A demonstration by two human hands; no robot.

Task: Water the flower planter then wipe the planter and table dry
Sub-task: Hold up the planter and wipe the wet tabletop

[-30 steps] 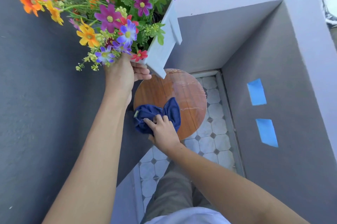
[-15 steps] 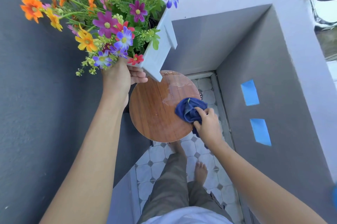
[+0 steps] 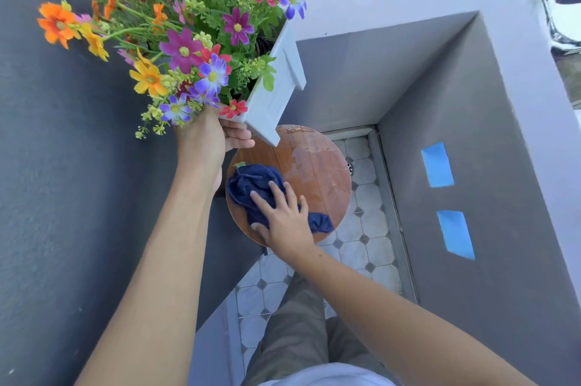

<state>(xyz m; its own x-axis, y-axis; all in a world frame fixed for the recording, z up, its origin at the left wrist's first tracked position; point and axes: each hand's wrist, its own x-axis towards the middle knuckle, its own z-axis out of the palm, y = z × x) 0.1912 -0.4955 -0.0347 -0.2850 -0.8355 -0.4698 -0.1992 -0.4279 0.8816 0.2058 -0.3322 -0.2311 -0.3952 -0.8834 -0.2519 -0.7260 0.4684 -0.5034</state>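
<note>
Hidden or cut off: the underside of the white planter (image 3: 276,93) and most of its left wall are lost behind flowers (image 3: 185,49); the desk's legs cannot be seen.

Planter: held clear above the round wooden desk (image 3: 327,165), tilted, long axis running from near-left to far-right, one corner pointing down at the desk's far edge. The left hand (image 3: 207,140) grips its near end from below, fingers curled around the base.

Cloth: dark blue cloth (image 3: 251,187), bunched, lying on the left half of the desk. The right hand (image 3: 283,212) presses flat on it, fingers spread.

Desk surface: wet patches (image 3: 311,162) on the far and right parts.

Surroundings: grey walls (image 3: 471,102) close on three sides; two blue tape pieces (image 3: 437,164) on the right wall; tiled floor (image 3: 367,237) below; the person's trouser legs (image 3: 301,332) near the bottom edge.
</note>
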